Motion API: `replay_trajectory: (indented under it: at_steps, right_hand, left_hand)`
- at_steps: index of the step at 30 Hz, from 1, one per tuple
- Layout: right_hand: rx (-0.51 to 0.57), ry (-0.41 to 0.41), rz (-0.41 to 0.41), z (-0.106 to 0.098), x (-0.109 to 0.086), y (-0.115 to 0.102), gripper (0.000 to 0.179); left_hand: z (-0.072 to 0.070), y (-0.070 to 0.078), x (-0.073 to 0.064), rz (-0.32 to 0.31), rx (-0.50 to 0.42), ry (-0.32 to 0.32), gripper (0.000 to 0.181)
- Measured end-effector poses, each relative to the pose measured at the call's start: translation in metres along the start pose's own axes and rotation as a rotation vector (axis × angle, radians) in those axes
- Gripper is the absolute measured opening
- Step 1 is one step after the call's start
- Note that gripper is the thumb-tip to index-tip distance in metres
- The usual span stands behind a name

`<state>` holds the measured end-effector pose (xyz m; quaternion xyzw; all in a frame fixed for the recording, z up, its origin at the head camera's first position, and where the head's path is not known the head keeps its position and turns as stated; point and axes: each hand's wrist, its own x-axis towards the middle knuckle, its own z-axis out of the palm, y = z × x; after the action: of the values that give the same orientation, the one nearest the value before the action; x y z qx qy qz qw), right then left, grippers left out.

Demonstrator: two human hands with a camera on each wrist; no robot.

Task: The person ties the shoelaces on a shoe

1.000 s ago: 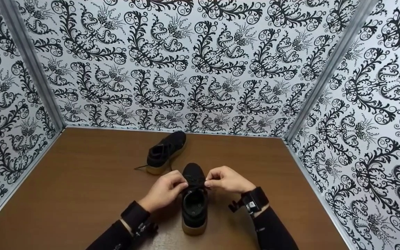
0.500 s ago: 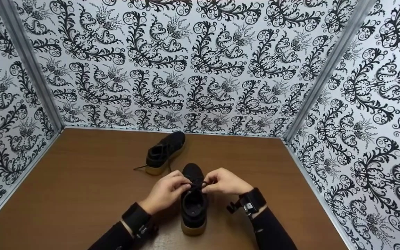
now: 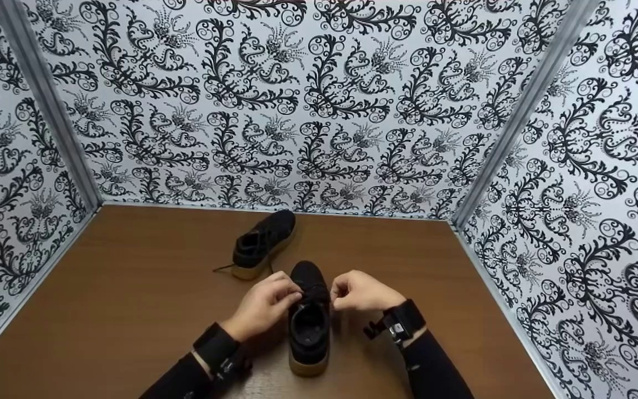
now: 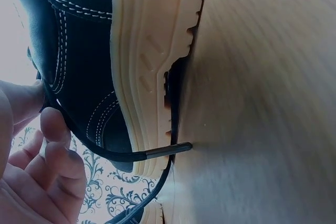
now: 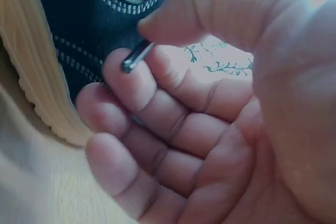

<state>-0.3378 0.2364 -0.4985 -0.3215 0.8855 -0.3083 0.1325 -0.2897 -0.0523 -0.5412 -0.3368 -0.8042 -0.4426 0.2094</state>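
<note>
A black shoe [image 3: 308, 273] with a tan sole stands between my two hands, toe pointing away from me. On its left side, my left hand [image 3: 261, 305] pinches a dark shoelace [image 4: 121, 156] at the lacing; in the left wrist view the lace's tipped end hangs below the fingers by the sole. My right hand [image 3: 366, 291] is just off the shoe's right side. The right wrist view shows its thumb and finger pinching a lace tip [image 5: 136, 56], with the other fingers curled. The knot area is small and dark, so its form cannot be made out.
A second black shoe [image 3: 274, 228] lies farther back and to the left, its lace trailing onto the brown tabletop [image 3: 158, 266]. Patterned wall panels [image 3: 274, 111] enclose the table at the back and both sides.
My right hand came in against the lacing half a second ago and has since drawn slightly right, away from the shoe. The left hand stays at the lacing with only small shifts.
</note>
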Motion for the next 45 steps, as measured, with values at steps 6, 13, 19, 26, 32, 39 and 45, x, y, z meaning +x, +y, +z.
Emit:
replay_trajectory:
  at_steps: [6,13,19,26,32,39,45]
  right_hand:
    - [-0.014,-0.032,0.019,0.0,0.0,0.001,0.013]
    - [0.134,-0.052,-0.036,-0.005,-0.004,-0.008,0.014]
    - [0.184,0.024,-0.12,-0.002,-0.002,-0.015,0.016]
    - [0.123,0.091,-0.129,0.0,0.0,-0.013,0.018]
    - [0.119,0.055,-0.124,-0.004,-0.001,-0.008,0.019]
    - [0.227,0.041,-0.127,-0.006,-0.001,0.0,0.019]
    - [0.416,0.096,-0.234,0.001,0.007,0.006,0.014]
  left_hand:
    - [0.0,0.0,-0.001,0.025,-0.002,0.016,0.008]
    - [-0.001,-0.002,-0.002,-0.008,0.001,-0.031,0.006]
    - [-0.001,-0.001,-0.001,-0.038,-0.016,-0.053,0.011]
    - [-0.003,-0.002,-0.001,0.008,0.002,-0.037,0.005]
    - [-0.007,-0.005,0.001,0.067,-0.011,-0.028,0.008]
    - [-0.01,-0.01,0.003,0.071,-0.062,-0.045,0.011]
    - [-0.008,-0.011,0.0,-0.048,-0.183,-0.086,0.007]
